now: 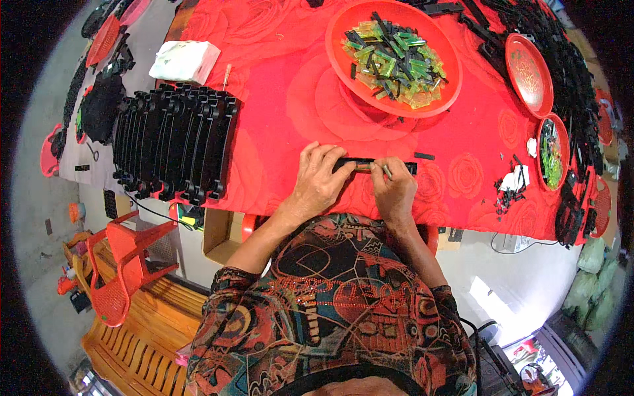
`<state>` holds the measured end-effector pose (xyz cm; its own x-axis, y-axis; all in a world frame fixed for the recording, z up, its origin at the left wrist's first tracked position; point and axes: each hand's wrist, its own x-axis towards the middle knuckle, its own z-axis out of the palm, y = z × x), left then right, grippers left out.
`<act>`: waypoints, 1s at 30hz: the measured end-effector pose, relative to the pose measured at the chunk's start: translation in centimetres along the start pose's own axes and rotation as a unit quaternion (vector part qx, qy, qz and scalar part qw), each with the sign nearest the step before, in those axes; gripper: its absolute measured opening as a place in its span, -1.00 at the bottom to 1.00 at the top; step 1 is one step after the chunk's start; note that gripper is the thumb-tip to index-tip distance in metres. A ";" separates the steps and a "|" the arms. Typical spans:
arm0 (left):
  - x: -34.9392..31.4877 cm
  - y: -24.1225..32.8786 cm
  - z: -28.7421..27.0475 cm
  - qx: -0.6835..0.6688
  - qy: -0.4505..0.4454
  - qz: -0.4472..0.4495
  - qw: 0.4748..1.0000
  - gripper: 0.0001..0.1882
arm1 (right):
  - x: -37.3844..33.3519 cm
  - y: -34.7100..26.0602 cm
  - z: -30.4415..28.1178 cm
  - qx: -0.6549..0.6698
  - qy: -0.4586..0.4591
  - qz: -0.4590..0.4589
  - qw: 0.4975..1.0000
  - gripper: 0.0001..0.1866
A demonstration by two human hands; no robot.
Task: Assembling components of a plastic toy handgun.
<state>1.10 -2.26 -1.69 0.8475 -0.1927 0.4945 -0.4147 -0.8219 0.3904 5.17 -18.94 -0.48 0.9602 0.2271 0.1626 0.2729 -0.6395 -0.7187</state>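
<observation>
Steadying left hand (319,173): black strip (360,160) was held by nearly closed fingers.
Right hand (395,187): thin piece (362,167) was touched by gathered fingertips; pinch unclear.
Near cloth (264,188): black strip was laid flat; even pressure was probably needed.
Far plate (337,59): loose pieces (396,63) were heaped.

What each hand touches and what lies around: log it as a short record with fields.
left hand: at the left part of a long black strip; exact grip unclear
right hand: at the same strip, right of the left hand
between fingertips: too small to tell
surface: red rose-patterned cloth
beyond the hands: large red bowl of yellow-green and black pieces
left side: row of black parts, white packet beyond it
</observation>
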 end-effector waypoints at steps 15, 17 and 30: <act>0.3 0.8 1.2 0.022 -0.019 -0.007 1.000 -0.86 | -1.2 -0.4 0.0 -0.015 0.018 -0.043 0.999 -0.90; 0.4 0.8 1.1 0.015 -0.025 -0.016 0.999 -0.84 | -1.2 -0.4 0.1 -0.002 0.011 -0.024 1.000 -0.89; 0.5 0.8 1.0 -0.007 -0.008 -0.023 1.000 -0.84 | -0.3 -0.4 0.7 0.064 0.051 0.022 0.996 -0.91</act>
<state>1.50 -3.51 -1.94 0.8709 -0.1632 0.4636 -0.3795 -0.8227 0.4232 4.67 -18.21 -0.69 0.9738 0.1219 0.1922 0.2275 -0.5461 -0.8063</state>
